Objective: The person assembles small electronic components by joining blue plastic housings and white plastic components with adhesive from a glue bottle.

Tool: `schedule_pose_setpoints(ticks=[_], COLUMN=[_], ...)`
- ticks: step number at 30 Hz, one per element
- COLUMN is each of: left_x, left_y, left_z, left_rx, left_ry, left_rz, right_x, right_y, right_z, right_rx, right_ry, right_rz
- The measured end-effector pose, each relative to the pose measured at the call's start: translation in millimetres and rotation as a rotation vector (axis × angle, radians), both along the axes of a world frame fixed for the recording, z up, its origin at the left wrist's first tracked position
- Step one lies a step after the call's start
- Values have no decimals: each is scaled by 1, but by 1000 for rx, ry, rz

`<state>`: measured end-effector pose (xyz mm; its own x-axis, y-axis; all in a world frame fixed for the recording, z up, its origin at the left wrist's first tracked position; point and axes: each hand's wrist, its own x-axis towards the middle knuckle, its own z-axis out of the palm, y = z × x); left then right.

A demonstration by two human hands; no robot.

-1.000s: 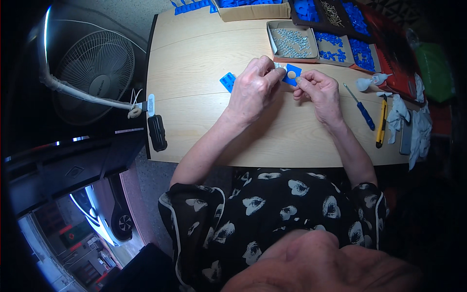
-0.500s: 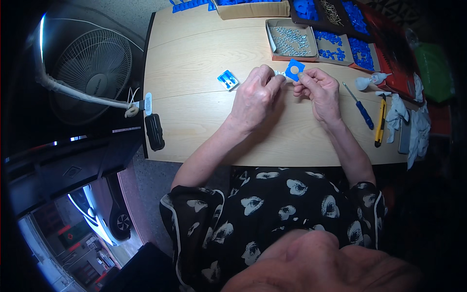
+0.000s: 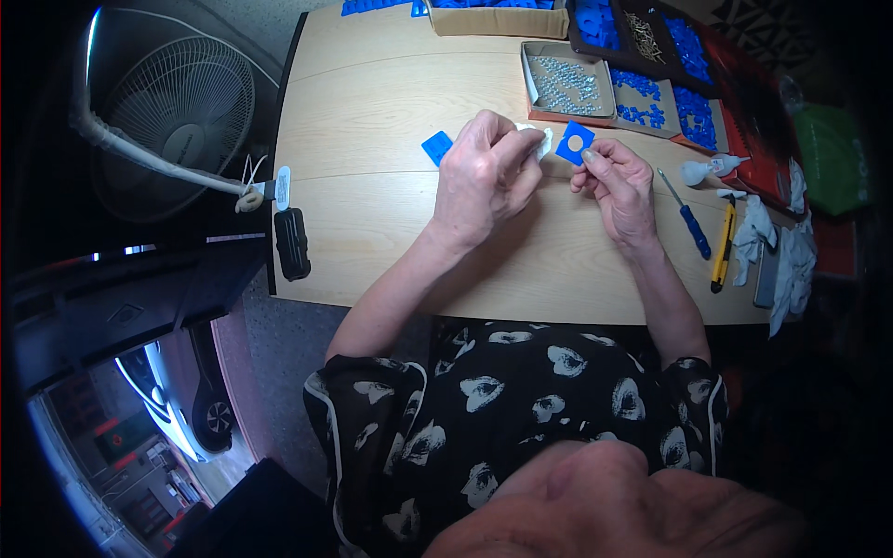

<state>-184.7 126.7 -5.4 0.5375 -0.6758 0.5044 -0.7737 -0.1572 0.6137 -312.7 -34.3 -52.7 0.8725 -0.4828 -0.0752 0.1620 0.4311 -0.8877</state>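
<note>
A small blue square plate (image 3: 565, 147) with a round hole through its middle is pinched between the thumb and fingers of my right hand (image 3: 621, 191). Just left of it, my left hand (image 3: 486, 177) is closed on a crumpled white tissue (image 3: 546, 142), whose end sticks out toward the plate. A narrow gap separates tissue and plate. On the table beside my left hand lies another blue part (image 3: 436, 146), partly covered by that hand.
Small silvery pieces fill a cardboard box (image 3: 567, 104) beyond my hands; trays of blue parts (image 3: 693, 121) adjoin it. At right lie a screwdriver (image 3: 693, 228), a yellow cutter (image 3: 723, 246), a squeeze bottle (image 3: 698, 172) and crumpled tissues (image 3: 791, 265). A black case (image 3: 292, 244) sits at the left edge.
The tissue in my left hand has come away from the blue plate, and the two hands are slightly farther apart. The view has shifted a little.
</note>
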Motion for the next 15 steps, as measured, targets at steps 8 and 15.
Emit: schedule_pose_setpoints(ticks=[8,15], left_x=[5,-1], left_y=[-1,2], left_z=[1,5], left_rx=[-29,31], left_ry=[39,-134], left_rz=[-47,-102], right_x=[0,-1], right_y=[3,2], right_z=[5,2], right_rx=[-42,-21], right_ry=[-22,17], right_rz=[45,21])
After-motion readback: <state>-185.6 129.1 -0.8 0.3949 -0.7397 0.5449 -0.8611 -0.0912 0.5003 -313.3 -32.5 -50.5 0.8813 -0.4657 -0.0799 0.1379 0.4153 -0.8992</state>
